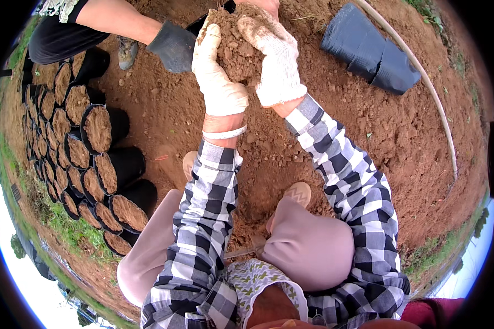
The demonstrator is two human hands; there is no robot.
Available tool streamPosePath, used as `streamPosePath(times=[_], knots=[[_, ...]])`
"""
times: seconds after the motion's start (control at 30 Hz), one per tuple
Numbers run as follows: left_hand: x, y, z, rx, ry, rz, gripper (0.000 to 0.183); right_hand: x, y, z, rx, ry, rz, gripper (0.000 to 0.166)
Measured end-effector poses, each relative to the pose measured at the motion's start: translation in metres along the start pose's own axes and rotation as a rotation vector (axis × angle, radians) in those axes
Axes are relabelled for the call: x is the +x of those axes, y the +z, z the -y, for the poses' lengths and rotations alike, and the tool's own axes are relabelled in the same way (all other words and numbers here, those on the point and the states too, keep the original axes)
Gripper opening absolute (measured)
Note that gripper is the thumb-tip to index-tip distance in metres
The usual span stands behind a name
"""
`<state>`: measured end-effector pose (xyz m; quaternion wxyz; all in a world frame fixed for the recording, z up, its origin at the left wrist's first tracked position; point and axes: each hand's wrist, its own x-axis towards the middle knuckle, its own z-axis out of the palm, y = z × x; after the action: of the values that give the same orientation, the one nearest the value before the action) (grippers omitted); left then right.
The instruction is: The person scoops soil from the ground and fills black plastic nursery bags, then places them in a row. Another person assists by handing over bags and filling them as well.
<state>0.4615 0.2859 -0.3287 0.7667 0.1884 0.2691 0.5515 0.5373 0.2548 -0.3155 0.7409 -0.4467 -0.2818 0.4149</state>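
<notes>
Brown crumbly soil (238,57) is heaped between my two gloved hands, at the top centre of the view. My left hand (217,72), in a cream glove, cups the soil from one side with its fingers pointing away from me. From the other side my right hand (273,51), in a soil-stained white knit glove, presses against it. Just beyond my hands shows part of a black plastic pot (196,25), mostly hidden by them. Another person's dark-gloved hand (173,47) is close beside my left hand.
Many black grow pots (121,168) filled with soil stand in rows at the left. Nested black pots (368,49) lie on the ground at upper right, beside a pale hose (430,82). The other person's shoe (127,51) is at upper left. Loose soil (271,152) covers the ground.
</notes>
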Motion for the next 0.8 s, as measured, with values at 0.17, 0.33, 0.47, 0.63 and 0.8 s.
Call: streamPosePath(times=[0.17, 0.33, 0.47, 0.63, 0.8], knots=[[0.052, -0.030, 0.040, 0.095, -0.132, -0.190, 0.032, 0.050, -0.024, -0.046, 0.049, 0.464, -0.119, 0.023], [0.058, -0.067, 0.037, 0.592, 0.091, 0.002, 0.029, 0.046, -0.043, -0.070, -0.048, 0.191, 0.089, 0.031], [-0.010, -0.072, 0.064, 0.880, 0.500, 0.109, 0.013, -0.009, -0.124, -0.015, -0.329, 0.125, -0.031, 0.015], [0.007, -0.101, 0.183, 1.423, 0.334, 0.657, 0.026, -0.014, -0.252, -0.064, -1.355, -0.124, 0.116, 0.026], [0.053, -0.104, 0.255, 1.992, 0.645, 0.710, 0.027, 0.018, -0.284, -0.126, -1.572, -0.144, 0.171, 0.033]])
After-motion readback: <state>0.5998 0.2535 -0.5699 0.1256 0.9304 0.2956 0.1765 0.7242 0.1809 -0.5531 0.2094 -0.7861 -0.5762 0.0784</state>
